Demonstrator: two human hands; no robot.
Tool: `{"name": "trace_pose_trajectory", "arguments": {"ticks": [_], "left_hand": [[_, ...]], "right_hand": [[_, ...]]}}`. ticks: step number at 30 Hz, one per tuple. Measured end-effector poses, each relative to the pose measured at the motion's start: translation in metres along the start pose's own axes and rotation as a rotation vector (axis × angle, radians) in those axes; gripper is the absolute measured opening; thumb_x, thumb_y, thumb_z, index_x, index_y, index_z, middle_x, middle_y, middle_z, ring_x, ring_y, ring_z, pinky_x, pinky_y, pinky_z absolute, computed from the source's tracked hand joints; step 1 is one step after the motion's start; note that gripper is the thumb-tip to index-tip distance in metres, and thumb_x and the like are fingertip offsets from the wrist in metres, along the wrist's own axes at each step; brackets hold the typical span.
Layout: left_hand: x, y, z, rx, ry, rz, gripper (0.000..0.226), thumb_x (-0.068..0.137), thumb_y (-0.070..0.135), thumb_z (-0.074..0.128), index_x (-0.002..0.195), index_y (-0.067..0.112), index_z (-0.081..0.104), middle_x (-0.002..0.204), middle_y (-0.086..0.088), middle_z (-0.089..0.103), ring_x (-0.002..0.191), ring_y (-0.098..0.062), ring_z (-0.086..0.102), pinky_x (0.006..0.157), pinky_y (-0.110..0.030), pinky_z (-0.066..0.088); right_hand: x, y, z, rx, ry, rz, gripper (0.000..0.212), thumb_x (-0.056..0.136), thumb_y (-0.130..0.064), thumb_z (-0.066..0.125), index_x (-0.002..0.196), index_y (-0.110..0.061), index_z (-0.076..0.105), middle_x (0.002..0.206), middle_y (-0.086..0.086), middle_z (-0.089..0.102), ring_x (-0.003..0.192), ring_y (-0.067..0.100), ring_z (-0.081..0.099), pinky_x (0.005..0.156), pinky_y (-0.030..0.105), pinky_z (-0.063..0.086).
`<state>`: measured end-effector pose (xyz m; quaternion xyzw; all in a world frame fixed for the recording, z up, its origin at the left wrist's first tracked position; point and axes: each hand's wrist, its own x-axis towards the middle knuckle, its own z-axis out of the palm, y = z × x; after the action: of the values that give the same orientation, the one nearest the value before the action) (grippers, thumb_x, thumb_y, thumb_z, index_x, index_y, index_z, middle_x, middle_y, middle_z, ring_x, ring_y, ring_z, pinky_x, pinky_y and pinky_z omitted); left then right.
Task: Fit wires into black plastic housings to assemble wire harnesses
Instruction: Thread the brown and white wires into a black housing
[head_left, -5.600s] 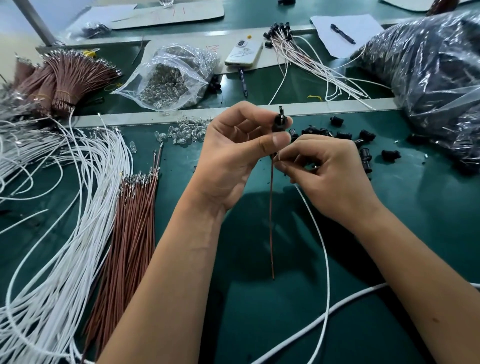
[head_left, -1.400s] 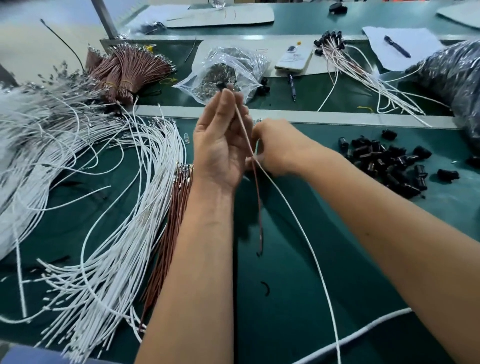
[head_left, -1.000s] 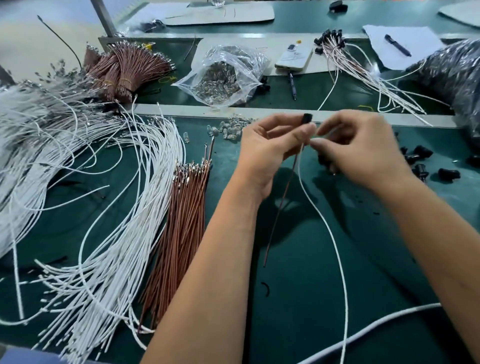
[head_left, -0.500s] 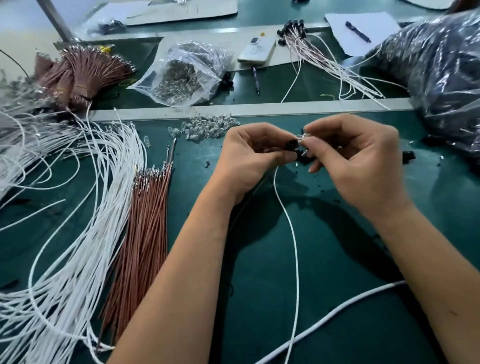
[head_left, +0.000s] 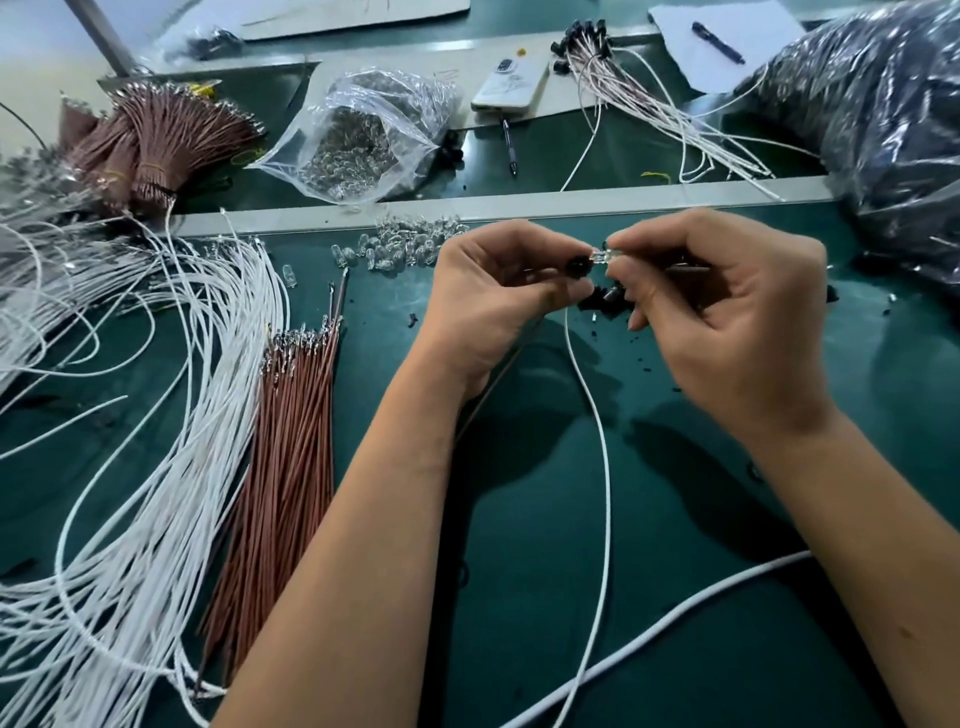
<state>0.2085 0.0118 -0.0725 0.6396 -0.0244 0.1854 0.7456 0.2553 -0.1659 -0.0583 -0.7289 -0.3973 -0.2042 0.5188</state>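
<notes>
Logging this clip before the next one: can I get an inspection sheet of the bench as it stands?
Surface: green mat, black specks on it.
Job's things: black housing in left hand; clear bulb in right hand; white wire hangs below.
Clutter: phone, pen, bulb bag.
Grippers: both hands' fingers pinch shut.
Cables: white wires, brown wires, thick white cable.
Surroundings: dark plastic bag.

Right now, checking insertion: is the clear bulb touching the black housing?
Touching: the head view shows the clear bulb butted against the black housing, no gap.
</notes>
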Motion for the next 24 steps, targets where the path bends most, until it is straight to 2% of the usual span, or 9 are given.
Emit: {"name": "trace_pose_trajectory", "arguments": {"ticks": [5, 11, 17, 24], "left_hand": [[0.0007, -0.0014, -0.0015, 0.008, 0.006, -0.011, 0.025, 0.068, -0.019, 0.076, 0.082, 0.002, 0.072, 0.081, -0.013, 0.073, 0.075, -0.021, 0.07, 0.076, -0.029, 0.056], [0.0009, -0.0025, -0.0024, 0.031, -0.002, -0.034, 0.03, 0.068, -0.02, 0.076, 0.077, 0.009, 0.075, 0.084, -0.012, 0.075, 0.08, -0.024, 0.071, 0.08, -0.032, 0.057], [-0.0001, -0.002, -0.0027, 0.084, -0.02, -0.047, 0.026, 0.073, -0.019, 0.075, 0.09, 0.0, 0.074, 0.084, -0.008, 0.077, 0.079, -0.017, 0.072, 0.079, -0.025, 0.056], [-0.0023, -0.0004, -0.0032, 0.2, -0.04, -0.047, 0.028, 0.072, -0.017, 0.078, 0.089, 0.004, 0.076, 0.084, -0.005, 0.078, 0.079, -0.014, 0.073, 0.078, -0.022, 0.056]], "right_hand": [[0.0, -0.0002, 0.0026, -0.07, -0.058, -0.046, 0.006, 0.096, -0.009, 0.075, 0.097, -0.005, 0.078, 0.085, -0.003, 0.074, 0.07, 0.006, 0.068, 0.065, 0.034, 0.056], [0.0013, 0.0005, 0.0023, -0.173, -0.073, -0.077, 0.004, 0.093, -0.005, 0.075, 0.093, -0.002, 0.078, 0.084, 0.003, 0.075, 0.071, 0.014, 0.067, 0.069, 0.029, 0.054], [0.0047, 0.0041, -0.0029, -0.215, -0.121, -0.09, 0.002, 0.091, -0.003, 0.076, 0.092, -0.002, 0.077, 0.084, 0.005, 0.074, 0.075, 0.019, 0.068, 0.071, 0.029, 0.054], [0.0047, 0.009, -0.0045, -0.196, -0.209, -0.001, 0.004, 0.088, -0.003, 0.078, 0.092, -0.005, 0.078, 0.079, 0.001, 0.073, 0.068, 0.011, 0.063, 0.066, 0.02, 0.05]]}}
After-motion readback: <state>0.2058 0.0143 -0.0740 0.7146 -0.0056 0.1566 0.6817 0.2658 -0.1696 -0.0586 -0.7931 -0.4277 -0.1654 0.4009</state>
